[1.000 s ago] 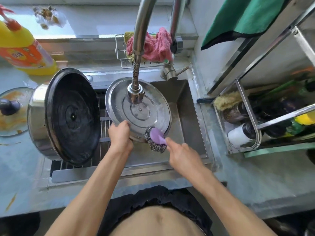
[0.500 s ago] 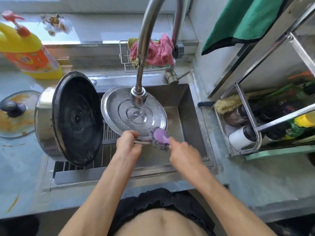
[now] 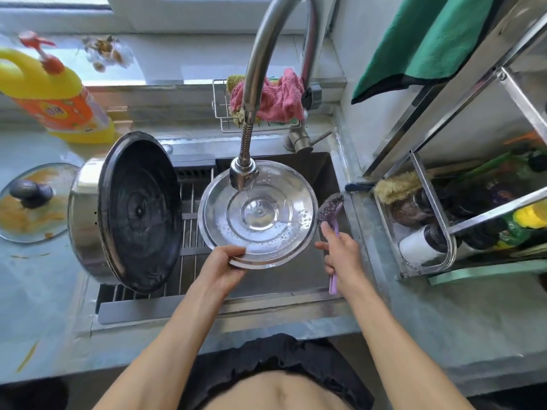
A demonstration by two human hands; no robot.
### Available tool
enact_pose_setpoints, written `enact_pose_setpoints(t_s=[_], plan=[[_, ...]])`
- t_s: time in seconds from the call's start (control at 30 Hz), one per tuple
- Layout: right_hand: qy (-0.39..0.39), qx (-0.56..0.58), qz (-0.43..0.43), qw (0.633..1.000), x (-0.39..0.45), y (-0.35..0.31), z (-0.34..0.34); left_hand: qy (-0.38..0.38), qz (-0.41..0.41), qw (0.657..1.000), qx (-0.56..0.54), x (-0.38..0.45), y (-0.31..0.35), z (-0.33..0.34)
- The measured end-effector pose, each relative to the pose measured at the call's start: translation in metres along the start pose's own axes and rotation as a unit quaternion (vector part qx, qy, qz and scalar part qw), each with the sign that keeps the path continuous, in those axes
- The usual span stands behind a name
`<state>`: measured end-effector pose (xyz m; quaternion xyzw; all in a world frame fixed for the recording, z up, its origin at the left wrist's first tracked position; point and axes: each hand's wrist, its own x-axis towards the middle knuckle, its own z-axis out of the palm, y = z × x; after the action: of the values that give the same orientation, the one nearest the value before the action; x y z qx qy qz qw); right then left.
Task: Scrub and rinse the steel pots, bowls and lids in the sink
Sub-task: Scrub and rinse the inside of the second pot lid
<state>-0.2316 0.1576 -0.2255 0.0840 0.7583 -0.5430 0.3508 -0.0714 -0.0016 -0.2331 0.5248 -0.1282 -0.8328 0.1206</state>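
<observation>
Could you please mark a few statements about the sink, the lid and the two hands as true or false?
1. Water from the tap runs onto the steel lid. True.
2. The left hand holds the lid by its near rim. True.
3. The scrubber is pressed against the middle of the lid. False: the right hand holds it by its purple handle, off to the lid's right side.
4. The big pot stands upright in the sink. False: it lies on its side on the rack, left of the lid.
5. A pink cloth sits in the wire basket behind the tap. True.
</observation>
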Motion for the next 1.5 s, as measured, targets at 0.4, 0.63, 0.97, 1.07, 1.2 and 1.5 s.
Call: enact_pose_setpoints(t_s=[0.4, 0.63, 0.97, 1.07, 1.2, 1.5], plan=[[-0.012, 0.183, 0.084, 0.979, 0.012, 0.016, 0.02, -0.042, 0.02, 0.99, 0.132, 0.005, -0.003, -0.011], [-0.029, 0.147, 0.118, 0.982, 0.024, 0.009, 0.021, -0.002, 0.183, 0.943, 0.277, -0.013, 0.015, 0.001], [-0.013, 0.141, 0.051, 0.989, 0.036, -0.049, 0.017, 0.165, 0.28, 0.788, 0.524, -0.012, -0.004, 0.008], [-0.019, 0.13, 0.053, 0.99, 0.037, -0.065, 0.022, 0.031, 0.369, 0.706, 0.604, -0.024, -0.013, 0.014], [-0.065, 0.115, 0.065, 0.989, 0.034, -0.074, 0.034, -0.043, 0.422, 0.621, 0.659, -0.011, -0.022, 0.024], [-0.116, -0.208, -0.129, 0.963, 0.031, -0.065, 0.012, 0.098, 0.179, 0.975, 0.09, 0.026, 0.011, 0.023]])
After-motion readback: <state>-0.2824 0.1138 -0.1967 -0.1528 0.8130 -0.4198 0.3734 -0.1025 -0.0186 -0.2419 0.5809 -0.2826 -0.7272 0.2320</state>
